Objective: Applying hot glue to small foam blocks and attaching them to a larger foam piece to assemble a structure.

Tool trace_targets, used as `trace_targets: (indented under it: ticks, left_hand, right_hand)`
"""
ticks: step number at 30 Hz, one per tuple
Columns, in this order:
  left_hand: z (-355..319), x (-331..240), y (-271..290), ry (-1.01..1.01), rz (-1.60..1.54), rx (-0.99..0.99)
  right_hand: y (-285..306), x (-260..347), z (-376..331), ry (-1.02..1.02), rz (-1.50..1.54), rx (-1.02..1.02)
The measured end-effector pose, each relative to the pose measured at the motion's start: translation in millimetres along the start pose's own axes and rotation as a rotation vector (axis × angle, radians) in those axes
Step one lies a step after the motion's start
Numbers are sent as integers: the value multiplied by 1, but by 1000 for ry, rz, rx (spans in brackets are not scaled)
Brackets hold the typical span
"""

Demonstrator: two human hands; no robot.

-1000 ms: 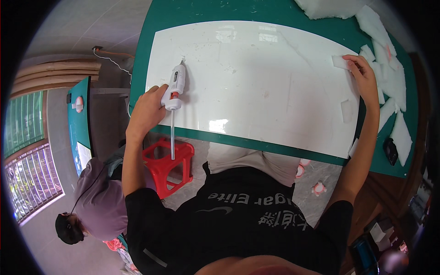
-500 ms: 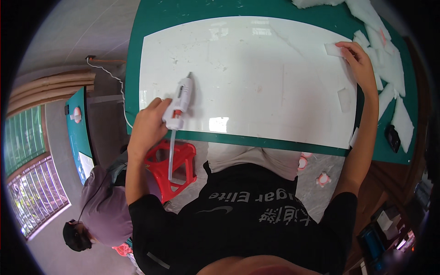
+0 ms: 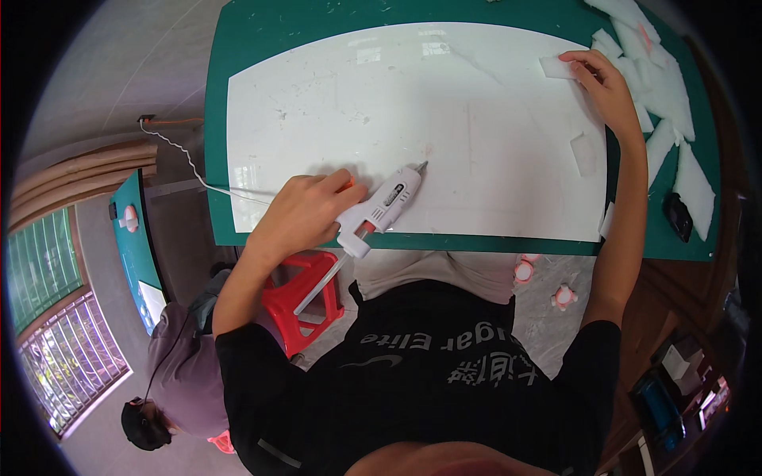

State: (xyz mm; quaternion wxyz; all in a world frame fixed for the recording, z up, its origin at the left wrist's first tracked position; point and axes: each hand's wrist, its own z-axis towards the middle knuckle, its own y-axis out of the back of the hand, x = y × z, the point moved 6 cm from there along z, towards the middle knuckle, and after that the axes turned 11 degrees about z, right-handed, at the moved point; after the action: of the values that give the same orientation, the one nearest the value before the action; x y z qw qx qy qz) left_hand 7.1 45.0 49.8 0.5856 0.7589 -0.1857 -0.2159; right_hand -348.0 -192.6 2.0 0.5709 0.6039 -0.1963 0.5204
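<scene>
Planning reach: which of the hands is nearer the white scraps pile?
Right: the right hand is just left of the white scraps; the left hand is far left, across the white sheet.

Green table (image 3: 262, 36): a white board (image 3: 381, 135) with a curved far edge, lying flat
Table's right end: overlapping white padding pieces (image 3: 667, 95), a small black object (image 3: 677, 216) beside the nearest
White board: a pale strip (image 3: 583, 155) near its right edge
Grey floor (image 3: 548, 325): red stool (image 3: 324, 315), pink-and-white items (image 3: 564, 297)

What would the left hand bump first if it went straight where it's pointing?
Probably the white board: the left hand holds a glue gun aimed across it. I can't tell how high its tip is.
</scene>
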Motion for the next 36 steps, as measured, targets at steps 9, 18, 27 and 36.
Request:
trace_targets:
  ticks: [9,18,27,36]
  left_hand:
    - [16,8,8,1,-111,170]
    - [20,8,6,10,-193,173]
    - [23,16,17,60,-164,122]
    - [-29,77,2,202,-159,-295]
  right_hand:
    - [-2,0,-2,7,-7,-11]
    - [-1,0,-3,27,-8,2]
    - [5,2,11,49,26,21]
    - [-5,-9,-1,-56,67,5]
